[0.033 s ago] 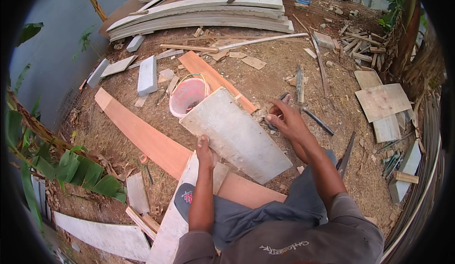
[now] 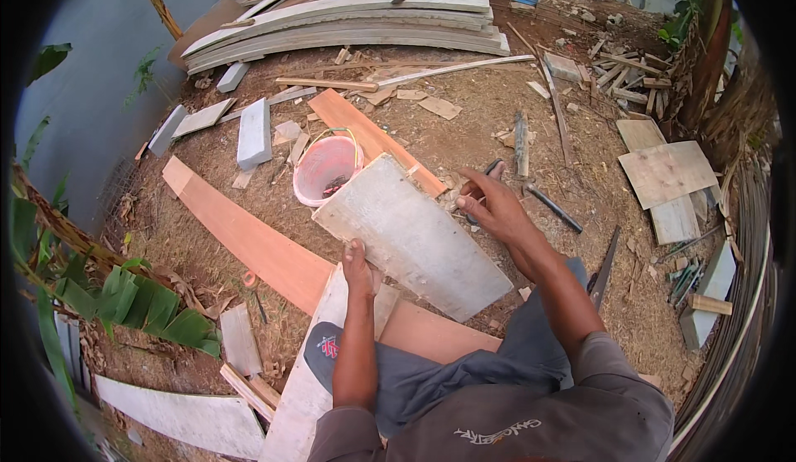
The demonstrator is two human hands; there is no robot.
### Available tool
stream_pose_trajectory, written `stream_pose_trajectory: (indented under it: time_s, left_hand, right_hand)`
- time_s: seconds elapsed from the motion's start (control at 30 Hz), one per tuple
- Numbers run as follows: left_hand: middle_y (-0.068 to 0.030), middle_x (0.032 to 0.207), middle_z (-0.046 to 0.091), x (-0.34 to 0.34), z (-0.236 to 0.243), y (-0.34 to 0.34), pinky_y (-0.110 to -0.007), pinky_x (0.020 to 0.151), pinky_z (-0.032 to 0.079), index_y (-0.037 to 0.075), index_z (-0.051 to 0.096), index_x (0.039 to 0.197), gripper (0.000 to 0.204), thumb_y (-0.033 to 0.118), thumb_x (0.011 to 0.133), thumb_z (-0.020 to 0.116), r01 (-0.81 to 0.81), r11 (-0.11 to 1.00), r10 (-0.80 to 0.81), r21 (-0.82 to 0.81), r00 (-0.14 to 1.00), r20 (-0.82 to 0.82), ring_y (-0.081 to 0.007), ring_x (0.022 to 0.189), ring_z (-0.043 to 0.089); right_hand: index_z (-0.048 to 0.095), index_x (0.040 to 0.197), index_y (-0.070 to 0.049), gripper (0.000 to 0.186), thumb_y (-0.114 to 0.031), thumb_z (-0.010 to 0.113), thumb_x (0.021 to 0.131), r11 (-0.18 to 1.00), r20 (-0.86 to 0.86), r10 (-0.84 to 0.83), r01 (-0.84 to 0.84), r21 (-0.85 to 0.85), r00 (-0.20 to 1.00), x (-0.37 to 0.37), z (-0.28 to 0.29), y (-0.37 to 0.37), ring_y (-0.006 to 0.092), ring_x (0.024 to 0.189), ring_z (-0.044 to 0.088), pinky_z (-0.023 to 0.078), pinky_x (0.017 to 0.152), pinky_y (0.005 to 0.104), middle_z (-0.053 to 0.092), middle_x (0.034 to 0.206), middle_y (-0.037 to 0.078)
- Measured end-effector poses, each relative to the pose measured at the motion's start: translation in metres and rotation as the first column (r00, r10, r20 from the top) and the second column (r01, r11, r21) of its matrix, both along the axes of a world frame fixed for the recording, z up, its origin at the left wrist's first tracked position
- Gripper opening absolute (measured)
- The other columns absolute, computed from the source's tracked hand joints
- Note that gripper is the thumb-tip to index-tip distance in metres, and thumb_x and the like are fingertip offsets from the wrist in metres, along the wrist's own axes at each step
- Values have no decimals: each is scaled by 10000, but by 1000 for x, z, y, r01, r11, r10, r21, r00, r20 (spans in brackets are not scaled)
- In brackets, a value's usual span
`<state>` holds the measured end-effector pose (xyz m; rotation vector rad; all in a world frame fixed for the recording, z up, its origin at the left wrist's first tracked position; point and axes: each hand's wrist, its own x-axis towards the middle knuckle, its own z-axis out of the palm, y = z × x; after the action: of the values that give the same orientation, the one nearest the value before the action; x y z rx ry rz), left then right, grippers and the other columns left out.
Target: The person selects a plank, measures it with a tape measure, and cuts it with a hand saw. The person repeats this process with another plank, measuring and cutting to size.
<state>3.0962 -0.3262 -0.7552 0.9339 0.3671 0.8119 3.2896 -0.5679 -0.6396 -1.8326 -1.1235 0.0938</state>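
Note:
My left hand (image 2: 358,269) grips the near left edge of a pale, worn wooden board (image 2: 419,234), thumb on top. The board tilts across my lap, its far corner beside a pink bucket (image 2: 308,172). Just beyond the board's right edge is my right hand (image 2: 491,203), thumb and fingertips drawn together. Whatever they pinch, if anything, is too small to make out. A dark curved object (image 2: 497,167) shows partly behind that hand. Under the pale board lies a reddish plywood panel (image 2: 431,334). Dark bits sit inside the bucket.
A black-handled tool (image 2: 554,207) and a handsaw (image 2: 606,269) lie to the right. Reddish plywood strips (image 2: 249,231) stretch left and beyond the bucket. Curved boards (image 2: 348,35) are stacked at the back. Plywood pieces (image 2: 667,172) lie far right; banana leaves (image 2: 124,300) hang at left.
My right hand has shifted slightly left, its fingers a little changed in pose. My left hand still grips the board, and the whole view has moved very slightly.

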Motion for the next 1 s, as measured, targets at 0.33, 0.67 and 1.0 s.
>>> stream_pose_trajectory:
  time_s: [0.33, 0.67, 1.0]
  left_hand:
    - [53, 841, 508, -6, -31, 10, -273, 713, 486, 143, 549, 934, 252, 362, 1036, 618, 87, 996, -88, 28, 996, 32, -66, 770, 520]
    - [37, 936, 566, -1, -33, 5, -311, 817, 532, 141, 543, 995, 202, 324, 1043, 612, 139, 990, -142, 37, 987, 78, -94, 902, 597]
    - [45, 883, 510, 13, -34, 3, -289, 761, 439, 129, 540, 941, 328, 431, 1004, 650, 136, 991, -136, 19, 991, 11, -85, 838, 504]
  right_hand:
    - [680, 1210, -55, 345, -318, 674, 987, 995, -75, 98, -96, 22, 992, -5, 23, 63, 214, 842, 670, 502, 801, 358, 704, 943, 95]
    - [698, 903, -83, 157, -232, 748, 914, 968, -242, -86, 138, 209, 966, -32, 15, 53, 85, 574, 583, 472, 498, 265, 625, 757, 1]
    - [692, 942, -50, 186, -235, 703, 962, 982, -533, 35, 70, 176, 845, -24, 9, 46, 66, 660, 586, 492, 635, 248, 636, 801, -3]
